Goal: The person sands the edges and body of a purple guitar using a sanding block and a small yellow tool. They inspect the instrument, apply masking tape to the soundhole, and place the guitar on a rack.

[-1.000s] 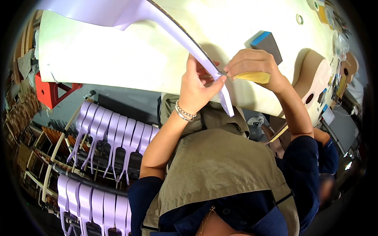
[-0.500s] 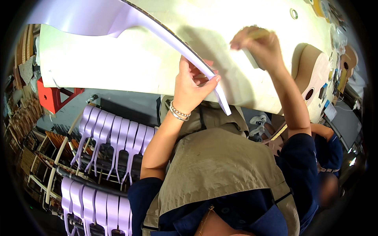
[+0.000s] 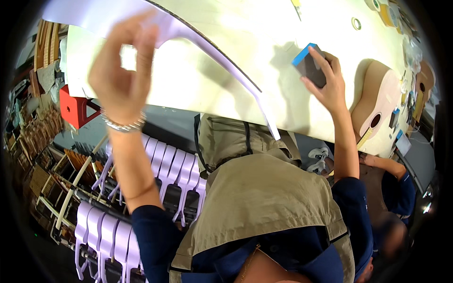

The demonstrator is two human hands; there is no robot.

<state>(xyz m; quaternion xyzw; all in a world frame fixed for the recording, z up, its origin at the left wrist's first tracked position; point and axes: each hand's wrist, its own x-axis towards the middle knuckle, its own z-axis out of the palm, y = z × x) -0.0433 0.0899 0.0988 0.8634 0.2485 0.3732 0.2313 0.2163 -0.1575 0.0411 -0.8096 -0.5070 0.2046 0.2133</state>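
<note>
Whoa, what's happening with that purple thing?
A person is working at a pale table. Their right hand holds a grey block with a blue edge. Their left hand, blurred, is open by the purple guitar-shaped instrument; I can't tell if it's touching. A wooden instrument body lies to the right, and purple pieces sit in rows at lower left.

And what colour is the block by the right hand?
The block is dark grey with a blue side; see the head view.
</note>
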